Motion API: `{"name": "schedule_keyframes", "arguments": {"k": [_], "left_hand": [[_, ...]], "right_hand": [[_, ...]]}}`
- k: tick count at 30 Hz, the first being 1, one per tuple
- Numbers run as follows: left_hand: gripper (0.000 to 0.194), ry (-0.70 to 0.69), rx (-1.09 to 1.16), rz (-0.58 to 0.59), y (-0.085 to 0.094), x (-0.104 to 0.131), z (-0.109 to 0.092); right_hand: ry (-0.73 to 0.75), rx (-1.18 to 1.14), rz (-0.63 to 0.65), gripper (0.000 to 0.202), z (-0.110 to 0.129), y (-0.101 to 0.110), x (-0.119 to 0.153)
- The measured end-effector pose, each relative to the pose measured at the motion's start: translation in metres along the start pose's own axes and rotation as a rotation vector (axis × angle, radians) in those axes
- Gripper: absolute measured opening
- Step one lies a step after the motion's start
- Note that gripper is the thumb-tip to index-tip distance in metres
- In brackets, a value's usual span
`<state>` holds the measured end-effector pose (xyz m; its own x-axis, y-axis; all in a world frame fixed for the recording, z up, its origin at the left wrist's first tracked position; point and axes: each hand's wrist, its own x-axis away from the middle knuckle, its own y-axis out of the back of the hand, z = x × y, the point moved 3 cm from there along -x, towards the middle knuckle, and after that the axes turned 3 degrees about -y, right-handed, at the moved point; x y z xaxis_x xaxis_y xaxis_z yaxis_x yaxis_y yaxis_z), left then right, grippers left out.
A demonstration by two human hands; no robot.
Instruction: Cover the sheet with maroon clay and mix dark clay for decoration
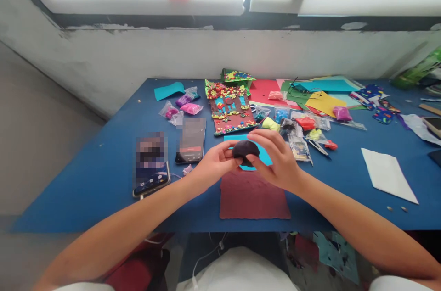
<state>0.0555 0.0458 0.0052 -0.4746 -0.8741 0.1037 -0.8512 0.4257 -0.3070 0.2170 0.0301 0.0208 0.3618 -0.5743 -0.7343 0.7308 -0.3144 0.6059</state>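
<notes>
A dark, rounded lump of what looks like modelling clay [246, 150] is held up between both hands, above the table. My left hand [220, 160] pinches it from the left with thumb and fingers. From the right, my right hand [278, 162] grips it, thumb below and fingers arched over the top. Beneath the hands lies a flat reddish-brown sheet [255, 197] near the table's front edge. A bright blue paper [265, 155] shows behind the lump, partly covered by the hands. Farther back stands a house-like clay craft [230, 109] with colourful dots.
Two phones, one dark [151, 178] and one lighter [191, 142], lie to the left on the blue table [103, 167]. Bagged coloured clay [305, 122] and an open pair of scissors [319, 148] lie right of centre. A white sheet [389, 174] rests farther right.
</notes>
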Motion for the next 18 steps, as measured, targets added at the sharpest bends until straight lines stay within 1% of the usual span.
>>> {"name": "schedule_keyframes", "arguments": {"k": [2,4,7,9,11,15,18], "left_hand": [[0.047,-0.013,0.032,-0.004,0.001,0.0,0.0],[0.05,-0.014,0.051,-0.007,0.002,0.0,-0.001],[0.052,-0.008,0.039,-0.009,0.003,0.001,-0.002],[0.055,-0.014,0.03,-0.005,0.003,0.001,-0.003],[0.059,-0.029,0.026,-0.008,0.003,0.001,-0.004],[0.072,-0.069,0.005,-0.026,0.002,0.002,-0.005],[0.082,-0.083,-0.032,-0.038,0.001,0.003,-0.006]], "right_hand": [[0.092,0.078,0.044,0.049,0.002,-0.001,0.0],[0.125,0.164,0.041,0.054,0.0,-0.001,0.0],[0.235,0.287,-0.028,0.043,0.001,0.003,0.0],[0.309,0.313,-0.035,0.038,0.003,0.005,-0.001],[0.291,0.288,-0.002,0.042,0.002,0.005,-0.002],[0.149,0.157,0.057,0.061,-0.004,0.002,-0.005],[0.054,0.039,0.092,0.058,-0.008,-0.001,-0.004]]}}
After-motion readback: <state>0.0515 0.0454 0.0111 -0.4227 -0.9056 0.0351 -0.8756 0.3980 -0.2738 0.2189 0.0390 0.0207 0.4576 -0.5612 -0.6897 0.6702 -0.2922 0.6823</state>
